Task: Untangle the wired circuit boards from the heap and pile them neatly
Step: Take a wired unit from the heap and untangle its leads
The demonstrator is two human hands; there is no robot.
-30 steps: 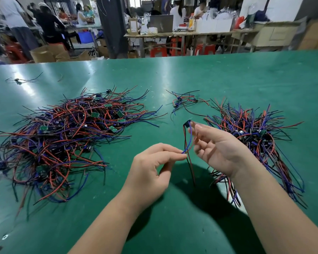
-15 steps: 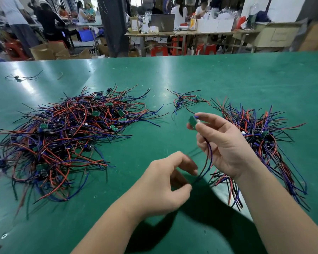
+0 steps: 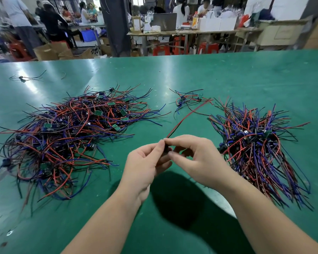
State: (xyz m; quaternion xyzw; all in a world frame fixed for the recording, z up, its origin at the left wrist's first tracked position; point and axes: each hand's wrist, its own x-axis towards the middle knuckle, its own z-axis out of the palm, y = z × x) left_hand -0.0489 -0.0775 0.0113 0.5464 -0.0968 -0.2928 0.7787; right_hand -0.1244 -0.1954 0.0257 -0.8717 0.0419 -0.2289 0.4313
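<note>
Red, blue and black leads sprawl in the tangled heap (image 3: 68, 136), well to the left of the held board (image 3: 166, 149); it looks the larger share of the work. The left hand (image 3: 145, 165) has its grip clamped on that board's left side, between thumb and forefinger. The board itself is a small dark thing, mostly hidden. The right hand (image 3: 200, 162) pinches its other side, grip likewise closed on it. From the board, its red and black wires (image 3: 187, 116) trail up to the right, free of the heap, so the step in hand looks like straightening one freed piece. Next it wants carrying to the neat pile (image 3: 261, 143) on the board's right, with the leads laid along the others. Beyond the board, a small loose cluster (image 3: 189, 99) on the green worktop (image 3: 246, 74) lies near the wire tips and could snag them.
</note>
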